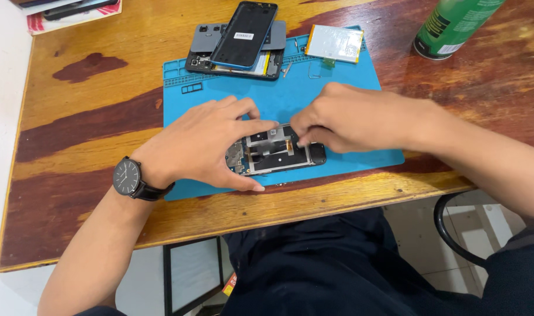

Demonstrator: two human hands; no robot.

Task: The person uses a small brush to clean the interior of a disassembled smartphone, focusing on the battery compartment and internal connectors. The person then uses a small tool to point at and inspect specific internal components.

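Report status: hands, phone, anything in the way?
Left hand steadies opened phone. Right hand fingers pinch inside it. Blue mat unobstructed nearby.

opened phone point(275, 151) on mat point(220, 99), can point(454, 26) right

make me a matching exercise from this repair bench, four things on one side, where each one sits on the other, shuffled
Things:
1. opened phone
2. battery
3. green can
4. watch

Places:
A. on the left wrist
B. on the bare wood, far right corner
C. at the mat's near edge, between both hands
D. at the mat's far right corner

Pairs: 1-C, 2-D, 3-B, 4-A

The left hand steadies the opened phone; the right hand works on it with its fingers.
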